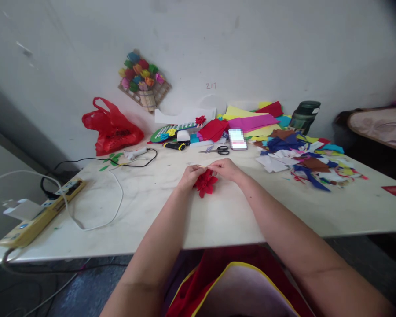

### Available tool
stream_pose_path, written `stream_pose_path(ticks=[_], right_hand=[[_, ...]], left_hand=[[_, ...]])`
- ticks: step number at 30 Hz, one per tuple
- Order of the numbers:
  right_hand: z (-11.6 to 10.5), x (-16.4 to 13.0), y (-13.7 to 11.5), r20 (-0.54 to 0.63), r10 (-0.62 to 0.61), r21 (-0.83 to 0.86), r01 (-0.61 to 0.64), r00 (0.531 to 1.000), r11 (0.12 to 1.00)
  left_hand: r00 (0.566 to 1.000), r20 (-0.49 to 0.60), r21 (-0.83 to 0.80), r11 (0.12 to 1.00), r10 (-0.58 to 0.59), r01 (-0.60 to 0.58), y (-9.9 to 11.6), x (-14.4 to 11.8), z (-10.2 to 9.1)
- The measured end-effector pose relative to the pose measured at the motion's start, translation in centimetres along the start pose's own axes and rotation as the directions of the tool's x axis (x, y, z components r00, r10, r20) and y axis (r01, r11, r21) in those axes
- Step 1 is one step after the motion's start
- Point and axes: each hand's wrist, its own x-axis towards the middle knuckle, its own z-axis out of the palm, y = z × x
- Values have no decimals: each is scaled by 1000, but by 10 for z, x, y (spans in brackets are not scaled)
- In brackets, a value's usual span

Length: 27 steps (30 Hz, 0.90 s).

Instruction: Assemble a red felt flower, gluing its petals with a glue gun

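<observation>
Left fingers (196,169) and right fingers (217,164) pinch red flower (205,186) by its far edge; light, even grip best, sparing petals (211,182).

Handwritten "217" (211,86) on the wall (267,48)

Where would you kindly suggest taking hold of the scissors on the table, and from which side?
I would grip the scissors by their black looped handles, coming from the near right with the right hand, once free of the red flower: the scissors lie flat, handles to the right, blades pointing left.
</observation>
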Motion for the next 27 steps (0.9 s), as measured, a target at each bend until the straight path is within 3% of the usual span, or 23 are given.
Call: stream_pose_path(ticks=[10, 27], right_hand=[[1, -2, -4, -85, -62, -118, 52, 994, 992], [4, -3, -7, -157, -131, -173, 103, 979, 980]], left_hand=[[999, 26, -5, 999, -33, 33, 1, 0, -2], [998, 44, -34, 998, -53, 55, 2, 0, -4]])
